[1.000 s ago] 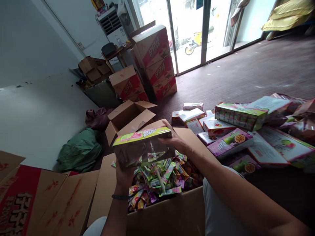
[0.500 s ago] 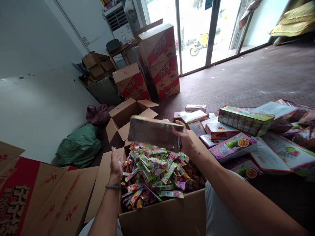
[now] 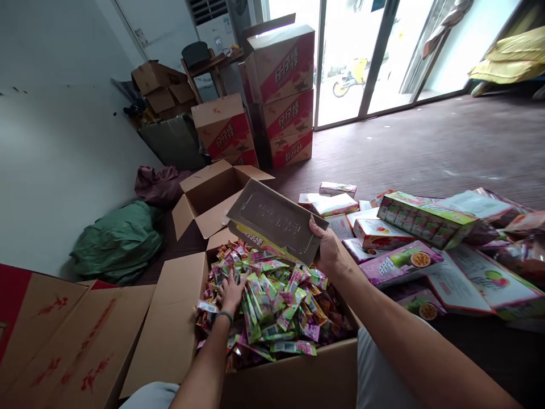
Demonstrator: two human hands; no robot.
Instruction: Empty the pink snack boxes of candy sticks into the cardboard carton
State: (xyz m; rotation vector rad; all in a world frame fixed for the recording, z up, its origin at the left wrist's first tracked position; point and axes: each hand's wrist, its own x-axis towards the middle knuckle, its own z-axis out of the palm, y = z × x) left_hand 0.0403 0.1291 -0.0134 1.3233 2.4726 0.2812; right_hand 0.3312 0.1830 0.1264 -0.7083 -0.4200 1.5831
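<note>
Hands apart | my right hand (image 3: 327, 249) – clamped on the slim box (image 3: 275, 218), frame centre | my left hand (image 3: 232, 294) – spread on sachets (image 3: 266, 304) in the carton (image 3: 293, 372), lower centre

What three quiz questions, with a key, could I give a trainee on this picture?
1. Multiple choice: what does the right hand hold?
A) a knife
B) a box
C) a roll of tape

2. True or false: the left hand also grips that box.

3. Fill the gap: the stacked cartons by the glass door stand ____ high.

Key:
1. B; its plain dark face shows to the camera.
2. False; the left hand is on the packets in the open carton.
3. Three.
</note>
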